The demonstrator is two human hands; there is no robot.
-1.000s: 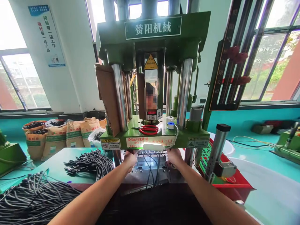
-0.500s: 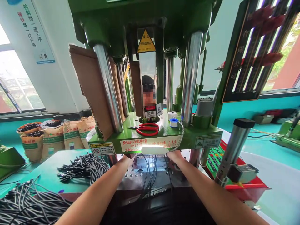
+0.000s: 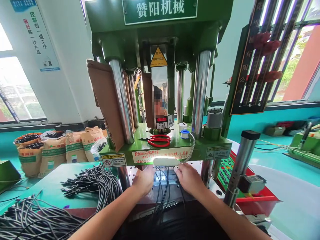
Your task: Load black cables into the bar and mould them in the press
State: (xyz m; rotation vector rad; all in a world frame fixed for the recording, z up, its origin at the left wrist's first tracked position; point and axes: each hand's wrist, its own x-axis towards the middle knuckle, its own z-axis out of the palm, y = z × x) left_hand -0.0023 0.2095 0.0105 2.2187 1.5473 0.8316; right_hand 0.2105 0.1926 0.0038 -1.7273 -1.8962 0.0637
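Observation:
My left hand (image 3: 144,180) is curled closed at the front of the green press (image 3: 215,145), just left of a bundle of dark cables (image 3: 163,188). My right hand (image 3: 190,179) is closed to the right of the same cables, its fingertips near the lit working gap. What either hand grips is hidden by the fingers and the press edge. Between the hands the cables hang from the metal mould (image 3: 160,178) down towards my lap. A white lamp (image 3: 166,162) shines above them.
Red-handled scissors (image 3: 159,141) and a blue-and-white tape spool (image 3: 185,134) lie on the press ledge. Piles of cables (image 3: 92,181) cover the left table. A button panel (image 3: 225,170) and an upright metal cylinder (image 3: 241,166) stand at right. Filled paper sacks (image 3: 53,146) line the wall.
Both hands have come back towards me from under the press and now show. The view has tilted up, bringing the press nameplate into sight.

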